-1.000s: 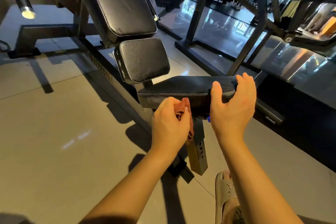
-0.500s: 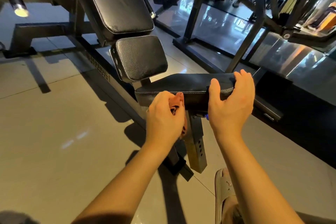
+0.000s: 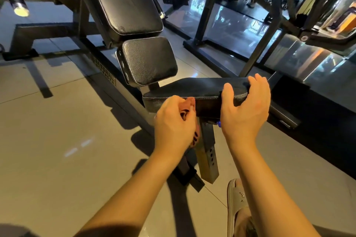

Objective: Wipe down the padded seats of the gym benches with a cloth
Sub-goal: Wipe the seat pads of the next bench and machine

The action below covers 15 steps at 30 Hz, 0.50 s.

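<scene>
Seat (image 3: 192,90) black, padded, white-stitched edge

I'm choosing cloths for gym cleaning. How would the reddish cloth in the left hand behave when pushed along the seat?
Probably floppy: the cloth is bunched in the left hand, a tail hanging below the palm. Likely light, as a curled grip alone holds it. It may drag on the seat pad, whose grained cover looks grippy.
</scene>
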Motion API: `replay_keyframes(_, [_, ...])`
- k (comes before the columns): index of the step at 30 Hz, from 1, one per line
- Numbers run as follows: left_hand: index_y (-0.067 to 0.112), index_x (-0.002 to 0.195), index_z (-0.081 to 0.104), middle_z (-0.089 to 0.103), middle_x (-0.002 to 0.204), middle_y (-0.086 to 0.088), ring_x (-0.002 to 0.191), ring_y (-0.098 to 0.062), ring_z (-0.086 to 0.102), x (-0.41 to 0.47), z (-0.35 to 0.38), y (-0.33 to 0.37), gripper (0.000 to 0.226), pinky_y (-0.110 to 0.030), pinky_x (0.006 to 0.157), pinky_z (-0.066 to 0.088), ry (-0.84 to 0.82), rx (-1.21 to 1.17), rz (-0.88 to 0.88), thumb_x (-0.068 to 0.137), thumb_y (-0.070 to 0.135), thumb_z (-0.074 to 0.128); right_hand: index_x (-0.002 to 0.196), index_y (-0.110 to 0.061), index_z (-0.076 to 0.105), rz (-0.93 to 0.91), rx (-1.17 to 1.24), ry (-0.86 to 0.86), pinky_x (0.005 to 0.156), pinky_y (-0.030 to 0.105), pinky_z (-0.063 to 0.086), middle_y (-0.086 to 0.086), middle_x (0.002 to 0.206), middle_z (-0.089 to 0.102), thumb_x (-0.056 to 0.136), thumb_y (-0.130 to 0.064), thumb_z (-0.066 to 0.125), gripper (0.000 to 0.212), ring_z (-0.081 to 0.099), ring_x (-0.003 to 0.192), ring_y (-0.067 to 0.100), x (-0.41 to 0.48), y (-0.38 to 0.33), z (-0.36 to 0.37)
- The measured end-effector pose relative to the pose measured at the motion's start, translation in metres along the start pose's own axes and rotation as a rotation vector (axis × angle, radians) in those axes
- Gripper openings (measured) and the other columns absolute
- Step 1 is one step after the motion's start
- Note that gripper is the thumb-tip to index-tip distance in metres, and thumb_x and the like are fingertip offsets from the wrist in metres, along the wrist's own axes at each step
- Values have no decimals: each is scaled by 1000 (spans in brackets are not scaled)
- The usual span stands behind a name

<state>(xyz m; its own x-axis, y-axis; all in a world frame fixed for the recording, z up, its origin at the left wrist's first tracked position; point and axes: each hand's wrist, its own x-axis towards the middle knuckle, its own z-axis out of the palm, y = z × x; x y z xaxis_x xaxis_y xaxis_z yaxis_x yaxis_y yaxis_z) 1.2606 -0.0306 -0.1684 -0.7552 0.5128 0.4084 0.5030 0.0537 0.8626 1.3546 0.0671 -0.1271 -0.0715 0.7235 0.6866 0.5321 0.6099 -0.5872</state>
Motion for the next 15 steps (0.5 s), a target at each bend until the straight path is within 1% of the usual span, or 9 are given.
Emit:
replay_keyframes(3, [20,85,60,55,75,14,76,-4,59,26,-13,-35,19,-11,56,34,104,58,-262,99,33,62,141,-5,53,3,5,5,123,42,29,8,153,48,95,-47,59,62,34,149,23,0,0,0])
replay_keyframes(4, [19,88,62,54,75,15,76,-5,59,29,-16,-41,19,-11,53,33,108,74,-326,100,34,60,142,-6,53,3,1,8,123,42,29,8,154,47,95,-47,59,63,34,149,23,0,0,0])
replay_keyframes(5, [18,89,62,55,76,15,75,-5,59,27,-16,-37,20,-10,52,35,110,72,-337,101,34,59,142,-6,53,6,0,12,123,42,29,8,154,47,95,-48,59,63,33,149,22,-1,-1,0])
replay_keyframes(6, [20,88,61,57,77,12,75,-6,61,22,-13,-26,21,-10,53,39,105,28,-293,102,35,58,142,-6,53,8,5,12,123,41,28,8,154,47,95,-48,58,63,33,150,22,-1,-1,0])
replay_keyframes(8, [23,87,60,61,80,8,77,-7,63,2,-3,7,17,-11,61,47,36,-110,-110,101,33,60,142,-6,54,13,24,16,124,39,26,8,154,47,97,-50,53,63,32,150,22,0,-1,0])
replay_keyframes(10, [23,90,60,59,85,10,81,-4,59,-17,5,33,9,-15,71,48,-79,-130,62,97,25,66,140,-5,55,24,50,23,124,38,24,8,154,47,100,-51,43,63,31,150,22,0,-1,0])
replay_keyframes(11, [22,90,60,57,85,11,81,-4,57,-19,6,37,9,-15,73,46,-91,-101,114,95,23,68,140,-5,56,29,69,19,124,37,24,9,154,47,100,-50,38,63,31,150,22,0,0,0])
replay_keyframes(13, [22,86,57,56,83,11,79,-3,55,-7,3,21,13,-15,68,43,-30,-42,96,94,24,68,141,-5,56,37,105,5,124,35,23,8,154,47,102,-48,33,62,31,151,21,0,1,-1])
replay_keyframes(15, [22,83,55,57,82,10,78,-1,56,6,-4,1,18,-18,62,44,38,-30,-73,95,27,66,141,-5,55,37,107,3,124,34,22,8,154,48,103,-46,32,61,31,150,20,1,2,-2])
